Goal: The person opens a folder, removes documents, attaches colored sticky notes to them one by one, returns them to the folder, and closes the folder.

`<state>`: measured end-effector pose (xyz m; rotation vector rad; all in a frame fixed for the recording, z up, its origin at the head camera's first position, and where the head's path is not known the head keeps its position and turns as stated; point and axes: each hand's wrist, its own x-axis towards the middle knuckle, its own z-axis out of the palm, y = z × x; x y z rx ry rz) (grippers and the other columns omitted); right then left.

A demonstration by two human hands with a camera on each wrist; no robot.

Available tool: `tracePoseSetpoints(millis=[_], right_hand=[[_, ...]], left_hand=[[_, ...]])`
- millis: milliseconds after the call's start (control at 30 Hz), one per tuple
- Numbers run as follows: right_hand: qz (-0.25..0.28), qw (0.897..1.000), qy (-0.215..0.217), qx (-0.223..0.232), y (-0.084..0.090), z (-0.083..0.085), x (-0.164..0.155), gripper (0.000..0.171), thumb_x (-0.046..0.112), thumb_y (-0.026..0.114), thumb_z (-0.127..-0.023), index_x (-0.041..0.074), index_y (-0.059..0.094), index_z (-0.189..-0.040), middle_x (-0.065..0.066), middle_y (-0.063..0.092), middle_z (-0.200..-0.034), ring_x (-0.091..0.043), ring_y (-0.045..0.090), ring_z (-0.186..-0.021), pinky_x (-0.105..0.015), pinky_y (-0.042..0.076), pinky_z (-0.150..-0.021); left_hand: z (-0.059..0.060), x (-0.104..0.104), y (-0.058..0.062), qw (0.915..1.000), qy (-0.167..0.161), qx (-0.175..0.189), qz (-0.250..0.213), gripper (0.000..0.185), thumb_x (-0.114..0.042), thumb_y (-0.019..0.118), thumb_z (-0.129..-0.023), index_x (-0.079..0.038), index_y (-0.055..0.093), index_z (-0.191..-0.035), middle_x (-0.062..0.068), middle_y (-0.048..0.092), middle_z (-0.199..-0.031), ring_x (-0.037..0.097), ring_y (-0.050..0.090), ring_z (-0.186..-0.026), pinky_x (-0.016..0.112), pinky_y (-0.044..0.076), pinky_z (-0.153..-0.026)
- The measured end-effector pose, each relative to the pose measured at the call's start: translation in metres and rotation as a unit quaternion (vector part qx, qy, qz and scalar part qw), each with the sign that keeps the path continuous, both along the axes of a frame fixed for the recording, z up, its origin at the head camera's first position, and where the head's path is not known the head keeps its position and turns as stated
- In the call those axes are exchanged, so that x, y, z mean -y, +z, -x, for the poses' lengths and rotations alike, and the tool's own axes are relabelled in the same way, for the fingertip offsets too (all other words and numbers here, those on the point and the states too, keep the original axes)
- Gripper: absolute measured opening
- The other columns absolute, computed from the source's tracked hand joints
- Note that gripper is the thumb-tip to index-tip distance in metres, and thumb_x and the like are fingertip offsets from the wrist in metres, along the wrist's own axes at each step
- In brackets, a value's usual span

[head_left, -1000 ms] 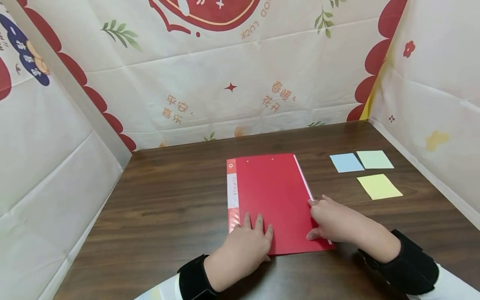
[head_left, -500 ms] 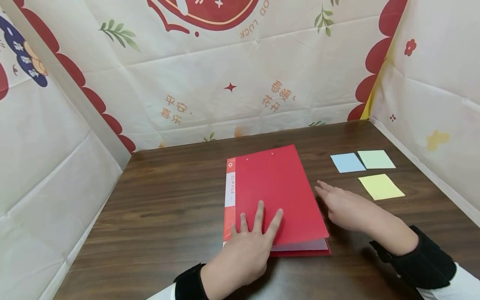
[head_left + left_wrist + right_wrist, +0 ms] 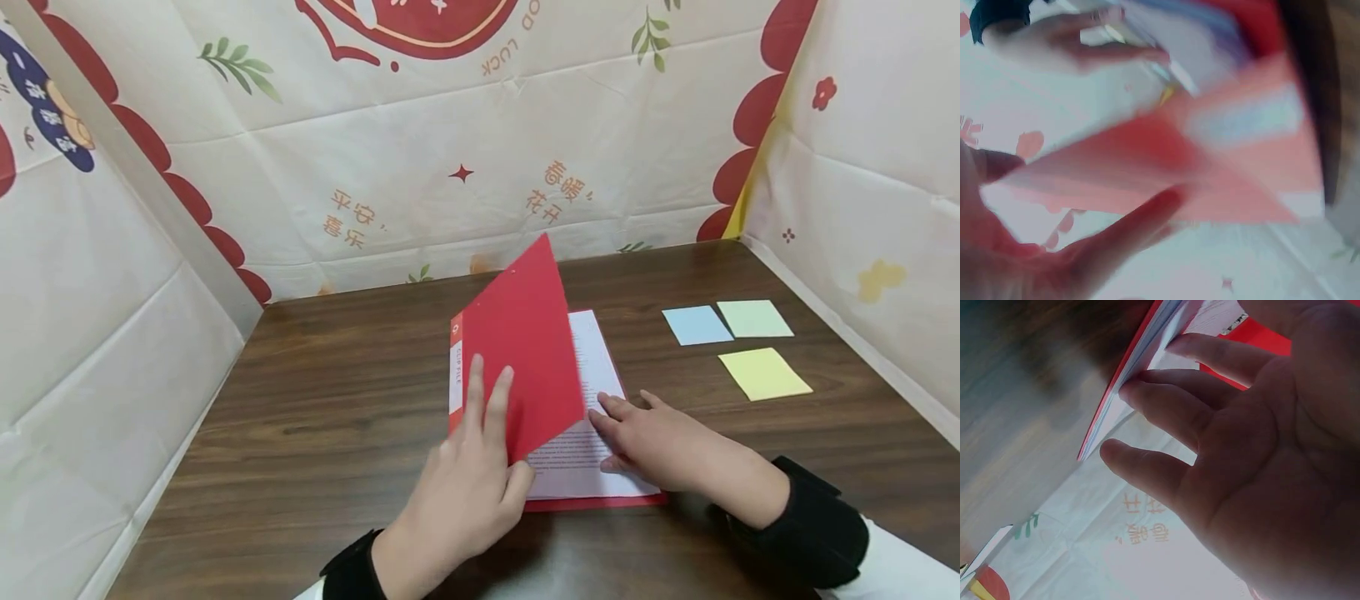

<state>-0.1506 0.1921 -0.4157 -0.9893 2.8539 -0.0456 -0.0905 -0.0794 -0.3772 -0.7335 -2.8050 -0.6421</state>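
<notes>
My left grip [image 3: 468, 492] pinches the red clip file's front cover [image 3: 525, 354], holding it raised and tilted above the printed sheet [image 3: 581, 433]. My right grip [image 3: 645, 437] rests flat, fingers straight, on that sheet on the table [image 3: 315, 417]. If the pinch slackens, I judge the cover would drop onto my right fingers

Three sticky notes lie on the dark wood surface [image 3: 337, 400] at the right: a blue note [image 3: 697, 325] just beside a green note [image 3: 754, 318], a yellow note [image 3: 764, 373] near them; printed cloth [image 3: 420, 167] walls the surface in
</notes>
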Motion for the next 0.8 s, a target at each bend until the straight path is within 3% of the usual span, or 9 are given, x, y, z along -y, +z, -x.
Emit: tracePoseSetpoints(millis=[67,133,200,267,367,500,567,667,800], right_hand=[[-0.005,1.0,-0.008,0.014,0.002,0.001,0.002,0.07,0.046,0.081,-0.09,0.004,0.065,-0.143,-0.027,0.061,-0.15,-0.043,0.06,-0.141,-0.076,0.04,-0.114],[-0.01,0.999,-0.019,0.024,0.003,0.001,0.003,0.07,0.046,0.081,-0.09,0.004,0.066,-0.143,-0.027,0.06,-0.151,-0.043,0.059,-0.141,-0.076,0.038,-0.115],[-0.013,0.999,-0.024,0.029,0.004,0.001,0.004,0.07,0.046,0.082,-0.089,0.003,0.066,-0.142,-0.027,0.06,-0.151,-0.043,0.06,-0.14,-0.076,0.037,-0.116],[-0.013,0.999,-0.026,0.035,0.004,0.001,0.004,0.07,0.045,0.083,-0.089,0.002,0.066,-0.142,-0.028,0.06,-0.15,-0.044,0.06,-0.14,-0.076,0.037,-0.116],[-0.012,0.999,-0.026,0.04,0.004,0.0,0.005,0.07,0.044,0.084,-0.088,0.002,0.066,-0.141,-0.028,0.061,-0.15,-0.044,0.06,-0.14,-0.076,0.037,-0.116],[-0.011,0.999,-0.029,0.039,0.006,0.0,0.006,0.07,0.043,0.084,-0.088,0.002,0.066,-0.141,-0.027,0.061,-0.15,-0.044,0.058,-0.142,-0.075,0.036,-0.117],[-0.01,0.999,-0.027,0.039,0.007,0.0,0.007,0.07,0.043,0.084,-0.087,0.003,0.066,-0.141,-0.027,0.061,-0.15,-0.043,0.058,-0.142,-0.075,0.035,-0.118],[-0.011,0.999,-0.025,0.044,0.009,0.001,0.007,0.07,0.043,0.084,-0.087,0.003,0.065,-0.141,-0.026,0.061,-0.15,-0.043,0.057,-0.143,-0.075,0.034,-0.118],[-0.014,0.998,-0.031,0.053,0.01,0.002,0.007,0.071,0.043,0.084,-0.088,0.003,0.065,-0.143,-0.026,0.06,-0.152,-0.043,0.055,-0.146,-0.075,0.033,-0.12]], left_hand=[[0.005,0.007,0.007,0.9916,-0.054,-0.117,-0.002,0.1,-0.019,0.076,-0.087,-0.017,0.015,-0.166,0.017,0.011,-0.178,0.035,0.055,-0.141,0.041,0.065,-0.094],[0.013,0.016,0.015,0.9701,-0.116,-0.213,0.005,0.1,-0.013,0.079,-0.08,-0.015,0.019,-0.16,0.019,0.018,-0.176,0.038,0.038,-0.154,0.051,0.054,-0.114],[0.02,0.026,0.023,0.9495,-0.174,-0.261,0.008,0.096,-0.01,0.076,-0.077,-0.016,0.022,-0.156,0.019,0.026,-0.171,0.039,0.026,-0.16,0.059,0.036,-0.127],[0.025,0.036,0.031,0.9355,-0.205,-0.288,0.008,0.086,-0.011,0.073,-0.076,-0.015,0.029,-0.151,0.017,0.038,-0.163,0.039,0.03,-0.157,0.063,0.028,-0.13],[0.028,0.052,0.044,0.9146,-0.223,-0.337,-0.02,0.053,-0.016,0.065,-0.083,-0.008,0.05,-0.133,0.017,0.058,-0.137,0.04,0.047,-0.144,0.062,0.029,-0.13],[0.023,0.071,0.071,0.8853,-0.202,-0.417,-0.037,0.021,-0.017,0.058,-0.095,0.001,0.067,-0.099,0.017,0.069,-0.1,0.04,0.07,-0.114,0.06,0.049,-0.117],[0.014,0.079,0.084,0.8863,-0.144,-0.44,-0.006,0.021,-0.014,0.057,-0.097,0.002,0.07,-0.093,0.017,0.071,-0.089,0.039,0.075,-0.1,0.058,0.057,-0.106],[-0.003,0.09,0.092,0.9039,-0.028,-0.42,0.078,0.023,-0.014,0.057,-0.098,0.002,0.072,-0.101,0.019,0.074,-0.088,0.039,0.076,-0.088,0.057,0.061,-0.098],[-0.018,0.094,0.082,0.9313,0.097,-0.301,0.181,0.03,-0.015,0.069,-0.093,-0.002,0.072,-0.12,0.021,0.077,-0.098,0.043,0.076,-0.09,0.059,0.06,-0.097]])
